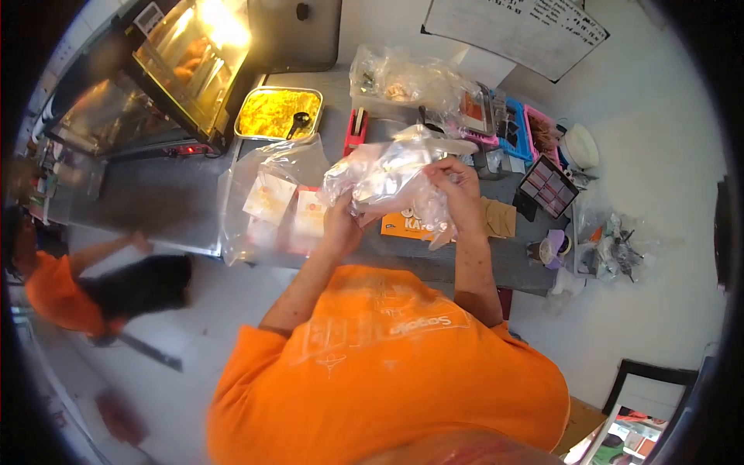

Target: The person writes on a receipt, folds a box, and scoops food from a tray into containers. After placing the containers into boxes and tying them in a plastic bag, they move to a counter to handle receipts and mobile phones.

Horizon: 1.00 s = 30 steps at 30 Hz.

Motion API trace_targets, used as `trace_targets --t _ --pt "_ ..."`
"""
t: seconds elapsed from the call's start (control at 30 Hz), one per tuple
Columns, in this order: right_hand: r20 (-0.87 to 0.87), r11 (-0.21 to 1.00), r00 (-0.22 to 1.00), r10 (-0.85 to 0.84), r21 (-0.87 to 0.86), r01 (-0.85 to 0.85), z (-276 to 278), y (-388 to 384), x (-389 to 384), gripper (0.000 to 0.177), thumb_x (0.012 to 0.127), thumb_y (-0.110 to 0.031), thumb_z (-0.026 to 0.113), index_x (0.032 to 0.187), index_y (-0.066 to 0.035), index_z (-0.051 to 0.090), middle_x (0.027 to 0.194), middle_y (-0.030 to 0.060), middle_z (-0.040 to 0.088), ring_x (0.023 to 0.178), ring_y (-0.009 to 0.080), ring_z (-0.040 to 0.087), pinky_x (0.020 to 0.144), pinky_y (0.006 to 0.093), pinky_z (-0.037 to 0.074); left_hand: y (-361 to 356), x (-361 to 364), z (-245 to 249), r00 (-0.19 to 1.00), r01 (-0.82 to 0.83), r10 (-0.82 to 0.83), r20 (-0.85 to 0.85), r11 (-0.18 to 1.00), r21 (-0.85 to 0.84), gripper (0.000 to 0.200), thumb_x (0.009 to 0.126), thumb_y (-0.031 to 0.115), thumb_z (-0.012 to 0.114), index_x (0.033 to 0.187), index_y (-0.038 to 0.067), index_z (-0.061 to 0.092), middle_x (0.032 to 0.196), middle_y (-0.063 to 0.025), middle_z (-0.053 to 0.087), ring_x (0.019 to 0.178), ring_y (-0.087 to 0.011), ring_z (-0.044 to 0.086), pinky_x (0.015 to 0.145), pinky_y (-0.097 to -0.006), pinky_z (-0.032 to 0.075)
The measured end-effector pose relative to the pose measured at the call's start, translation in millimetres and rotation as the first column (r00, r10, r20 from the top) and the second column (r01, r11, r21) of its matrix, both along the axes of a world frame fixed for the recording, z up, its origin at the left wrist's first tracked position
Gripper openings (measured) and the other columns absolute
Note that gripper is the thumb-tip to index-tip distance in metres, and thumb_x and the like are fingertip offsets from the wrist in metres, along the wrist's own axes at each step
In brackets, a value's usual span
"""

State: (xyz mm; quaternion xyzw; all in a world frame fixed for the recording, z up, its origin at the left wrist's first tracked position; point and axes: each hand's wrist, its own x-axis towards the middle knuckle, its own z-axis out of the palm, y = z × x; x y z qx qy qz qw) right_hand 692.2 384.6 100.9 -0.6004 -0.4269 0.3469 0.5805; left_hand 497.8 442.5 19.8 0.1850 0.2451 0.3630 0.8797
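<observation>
A crumpled clear plastic bag (380,172) is stretched between my two hands above the counter. My left hand (341,223) has its fingers closed on the lower left part of the bag. On the other side, my right hand (456,186) pinches the bag's right edge. Beneath it lies an orange printed box (403,225), partly covered by the plastic. To the left of my left hand, white paper packets (270,195) with red and orange print rest in another clear plastic bag (235,203).
A foil tray of yellow food (267,108) with a black spoon (298,122) sits behind, beside a lit display warmer (194,70). A red tape dispenser (356,133), pink and blue baskets (511,128) and brown paper pieces (498,218) surround my hands. Another person (66,291) stands at left.
</observation>
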Motion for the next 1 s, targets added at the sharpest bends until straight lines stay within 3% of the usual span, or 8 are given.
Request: trace_targets --t 0.27,0.33,0.43,0.53,0.73,0.8,0.83,1.0 --pt "-0.174 0.997 0.985 -0.017 0.07 0.03 -8.3 -3.8 25.9 0.007 0.079 -0.009 0.065 0.085 -0.006 0.065 0.078 -0.0019 0.059 0.073 0.0049 0.052 0.063 0.0211 0.041 -4.6 5.2 6.8 0.995 -0.071 0.068 -0.078 0.996 -0.048 0.042 0.094 0.029 0.046 0.129 0.005 0.041 0.107 -0.0126 0.059 0.093 -0.0298 0.06 0.083 -0.0379 0.047" --pt "-0.131 0.988 0.991 0.013 0.157 0.008 -12.6 -3.2 23.8 0.008 0.079 -0.014 0.068 0.085 -0.009 0.065 0.073 -0.0037 0.058 0.065 0.0041 0.053 0.051 0.0204 0.042 -10.3 5.1 11.2 0.846 0.148 0.22 -0.486 0.778 0.61 0.04 0.093 0.027 0.047 0.127 0.005 0.044 0.109 -0.012 0.059 0.095 -0.0287 0.059 0.084 -0.0375 0.047" --pt "-0.578 0.997 0.814 0.054 0.077 -0.012 -13.4 -9.7 24.5 0.012 0.084 -0.016 0.058 0.091 -0.006 0.056 0.082 0.0027 0.058 0.077 0.0123 0.056 0.071 0.0293 0.048 -3.5 10.3 -11.7 0.985 -0.029 0.08 -0.151 0.949 0.314 0.04 0.093 0.024 0.047 0.128 0.004 0.043 0.11 -0.013 0.058 0.098 -0.0284 0.059 0.086 -0.0401 0.047" --pt "-0.836 0.848 0.146 0.528 0.511 -0.139 -27.4 -9.3 42.6 0.046 0.086 -0.051 0.054 0.103 -0.009 0.06 0.081 0.0071 0.06 0.071 0.0293 0.062 0.057 0.0367 0.052 3.6 13.1 -18.5 0.999 0.003 -0.002 0.037 0.999 -0.047 0.039 0.093 0.021 0.047 0.128 0.004 0.042 0.112 -0.0126 0.057 0.101 -0.0286 0.058 0.088 -0.0412 0.047" --pt "-0.532 0.955 0.816 0.226 0.286 -0.078 -20.8 -42.1 67.7 0.043 0.085 -0.025 0.064 0.124 -0.012 0.05 0.097 0.0123 0.063 0.088 0.0215 0.062 0.071 0.0336 0.054 -2.9 33.3 -2.2 0.948 0.038 -0.028 -0.317 0.999 0.025 0.033 0.092 0.018 0.045 0.123 0.005 0.045 0.113 -0.0101 0.053 0.105 -0.0273 0.056 0.083 -0.0414 0.051" --pt "-0.219 0.957 0.975 0.037 -0.274 -0.098 -15.1 -47.2 38.4 0.041 0.084 -0.02 0.064 0.122 -0.011 0.053 0.099 0.0103 0.064 0.089 0.0173 0.062 0.075 0.0306 0.052 2.9 40.9 -21.8 0.611 0.553 0.508 -0.607 0.275 0.786 0.028 0.085 0.009 0.051 0.112 0.003 0.054 0.109 -0.009 0.054 0.101 -0.026 0.057 0.08 -0.0358 0.05" --pt "-0.223 0.96 0.975 0.021 -0.267 -0.082 -21.0 -49.6 31.4 0.041 0.084 -0.02 0.064 0.122 -0.011 0.053 0.099 0.0103 0.064 0.089 0.0173 0.062 0.075 0.0306 0.052 -0.7 52.7 -10.7 0.86 0.263 0.142 -0.49 0.701 0.663 0.027 0.077 0.0 0.056 0.104 0.0 0.058 0.109 -0.0103 0.056 0.097 -0.0238 0.058 0.079 -0.0327 0.049" --pt "-0.061 0.993 0.991 -0.118 0.005 0.119 -96.2 -40.4 88.4 0.025 0.086 -0.003 0.052 0.108 -0.006 0.063 0.099 0.0036 0.063 0.093 0.011 0.058 0.078 0.0271 0.048 -19.4 103.9 -8.2 0.876 0.426 0.069 -0.478 0.353 0.833 0.046 0.078 -0.001 0.059 0.124 0.001 0.05 0.123 -0.0137 0.052 0.098 -0.0213 0.055 0.084 -0.0308 0.046"
